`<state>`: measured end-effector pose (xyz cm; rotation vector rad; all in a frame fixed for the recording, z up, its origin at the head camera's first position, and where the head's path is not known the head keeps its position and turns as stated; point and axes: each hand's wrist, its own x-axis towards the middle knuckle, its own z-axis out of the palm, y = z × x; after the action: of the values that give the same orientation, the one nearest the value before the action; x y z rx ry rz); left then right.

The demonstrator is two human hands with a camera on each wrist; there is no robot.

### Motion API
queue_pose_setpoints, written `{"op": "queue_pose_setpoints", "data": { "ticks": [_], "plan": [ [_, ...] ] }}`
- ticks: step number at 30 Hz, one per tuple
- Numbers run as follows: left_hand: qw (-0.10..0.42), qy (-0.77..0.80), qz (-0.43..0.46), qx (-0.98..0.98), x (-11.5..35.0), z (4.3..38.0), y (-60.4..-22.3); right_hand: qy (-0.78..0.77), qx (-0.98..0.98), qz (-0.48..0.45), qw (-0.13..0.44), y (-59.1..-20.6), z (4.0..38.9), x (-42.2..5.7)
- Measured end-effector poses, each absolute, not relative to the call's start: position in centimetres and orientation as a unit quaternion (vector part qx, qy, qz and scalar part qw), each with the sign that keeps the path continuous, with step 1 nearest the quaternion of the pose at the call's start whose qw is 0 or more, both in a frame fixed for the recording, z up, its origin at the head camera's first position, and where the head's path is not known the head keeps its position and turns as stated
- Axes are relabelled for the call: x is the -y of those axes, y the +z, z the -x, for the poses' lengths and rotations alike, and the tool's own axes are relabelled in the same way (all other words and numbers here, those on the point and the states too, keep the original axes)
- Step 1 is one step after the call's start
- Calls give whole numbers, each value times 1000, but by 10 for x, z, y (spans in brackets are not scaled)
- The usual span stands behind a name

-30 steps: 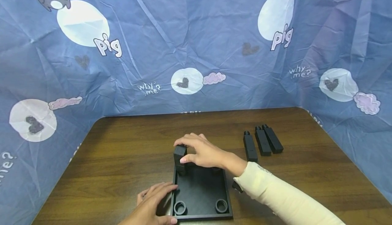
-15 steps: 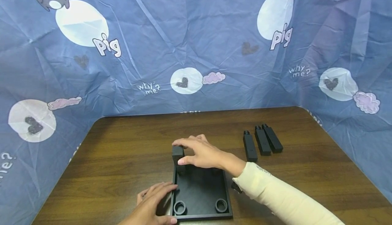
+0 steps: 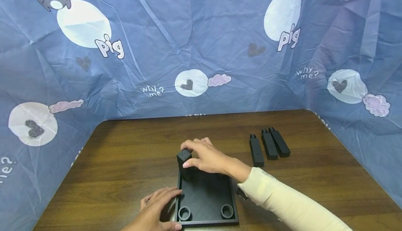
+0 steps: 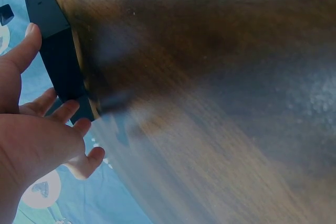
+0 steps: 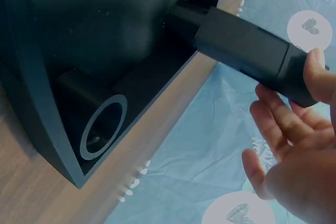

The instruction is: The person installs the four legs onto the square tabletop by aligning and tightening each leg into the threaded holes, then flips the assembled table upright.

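A black tray-like board with a raised rim lies on the table, with round threaded sockets at its two near corners, the near-left socket and the near-right socket. My right hand grips a square black leg by its upper end, thumb on one side and fingers on the other. The leg stands upright at the board's far-left corner, its lower end in the socket there. Along the board's left rim rest the fairly straight fingers of my left hand, its thumb at the near-left corner.
Three more black legs lie on the wooden table at the back right: a left one, a middle one and a right one, all with narrow necks pointing away. A blue printed cloth hangs behind the table.
The leg has turned about its length at the far-left corner, its top shifting slightly left, then back. My right fingers shifted with it. My left hand and the board stayed still.
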<state>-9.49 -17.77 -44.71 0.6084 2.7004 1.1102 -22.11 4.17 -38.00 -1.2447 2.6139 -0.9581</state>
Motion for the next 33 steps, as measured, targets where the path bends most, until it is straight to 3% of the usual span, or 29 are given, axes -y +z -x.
{"op": "queue_pose_setpoints", "data": {
  "ticks": [4, 17, 25, 33],
  "plan": [
    [73, 368, -206, -904, 178, 95, -448, -311, -868, 385, 21, -382, 222, -41],
    [71, 365, -210, -904, 179, 94, -449, -315, -842, 435, 45, -384, 224, -44],
    [73, 366, -201, -906, 179, 94, -449, -300, -863, 407, -6, -384, 223, -38],
    [74, 367, -203, -905, 179, 94, -450, -314, -846, 428, 38, -383, 225, -40]
  ]
}}
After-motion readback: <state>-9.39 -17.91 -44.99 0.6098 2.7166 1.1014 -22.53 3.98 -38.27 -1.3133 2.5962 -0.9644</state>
